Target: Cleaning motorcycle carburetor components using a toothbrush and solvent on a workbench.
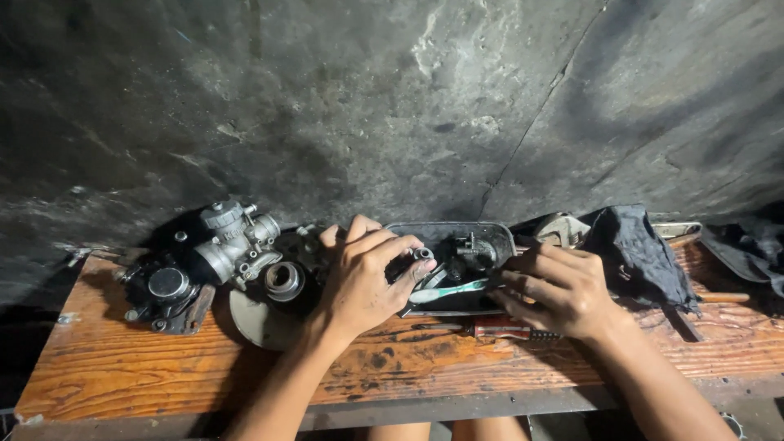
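Small metal part [422, 254] | pinched in left hand [359, 282] | over dark tray [498, 237]

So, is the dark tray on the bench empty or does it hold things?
It holds things: inside the dark tray lie a toothbrush and dark metal parts.

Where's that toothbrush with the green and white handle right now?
In the head view, the toothbrush lies across the dark tray at the bench's middle, between the left hand and right hand, just above the red-handled screwdriver.

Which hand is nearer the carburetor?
Left. The left hand sits just right of the carburetor, over the tray's near end; the right hand is beyond the tray's far side.
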